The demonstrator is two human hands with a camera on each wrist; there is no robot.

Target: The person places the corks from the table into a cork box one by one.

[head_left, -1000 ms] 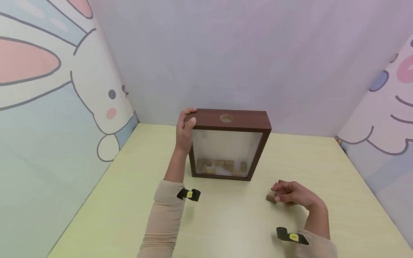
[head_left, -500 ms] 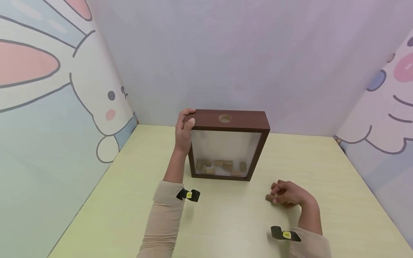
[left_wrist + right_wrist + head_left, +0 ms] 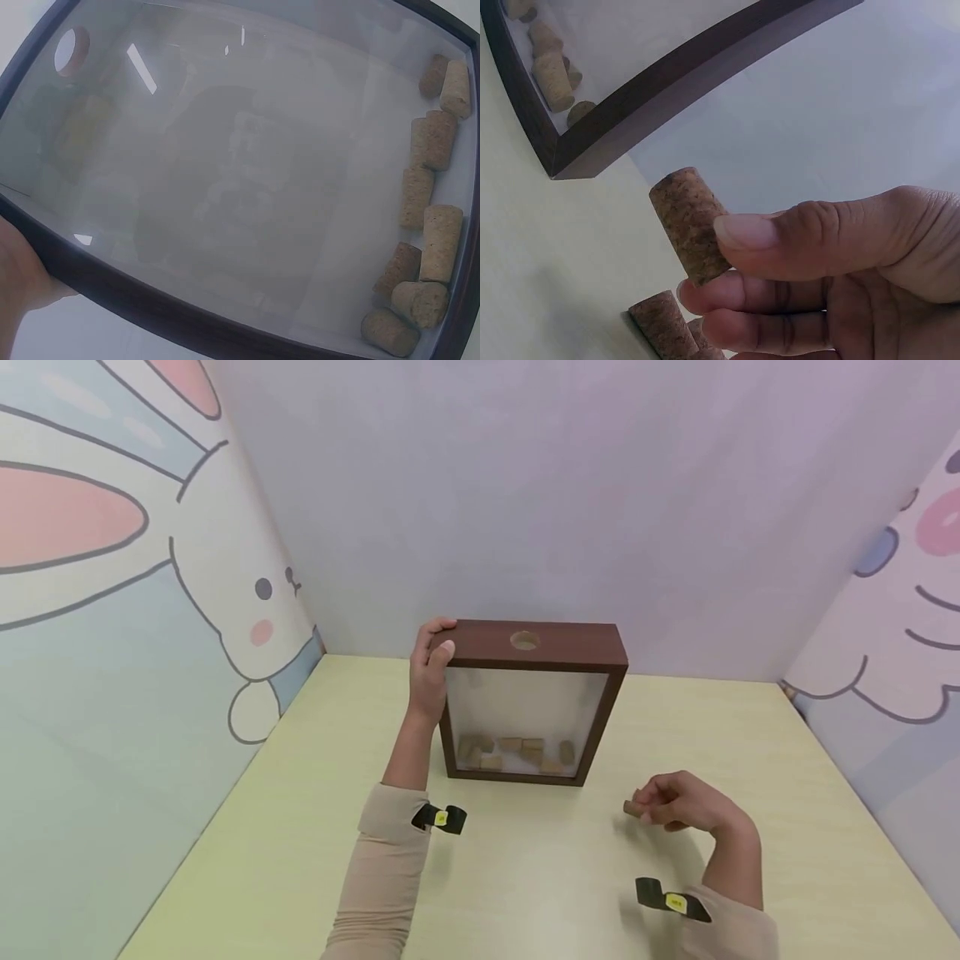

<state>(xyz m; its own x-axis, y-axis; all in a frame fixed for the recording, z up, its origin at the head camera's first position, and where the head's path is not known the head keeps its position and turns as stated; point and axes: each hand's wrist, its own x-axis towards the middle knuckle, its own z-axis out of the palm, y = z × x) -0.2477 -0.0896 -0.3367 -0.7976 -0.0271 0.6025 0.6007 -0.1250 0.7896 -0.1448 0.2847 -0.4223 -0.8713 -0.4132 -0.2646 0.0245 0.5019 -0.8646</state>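
A dark wooden box frame with a clear front and a round hole in its top stands upright on the table. My left hand grips its upper left corner, thumb in front. Behind the pane, several corks lie along the bottom. To the right of the box, my right hand pinches a cork between thumb and fingers, raised over the table. Below those fingers, more corks lie on the table, partly hidden by the hand.
The pale yellow tabletop reaches back to a plain lilac backdrop close behind the box. Side panels with cartoon drawings stand at left and right.
My right hand, earlier down among the corks on the table, has lifted slightly with one cork pinched. The left hand keeps its hold on the box, which stays in place.
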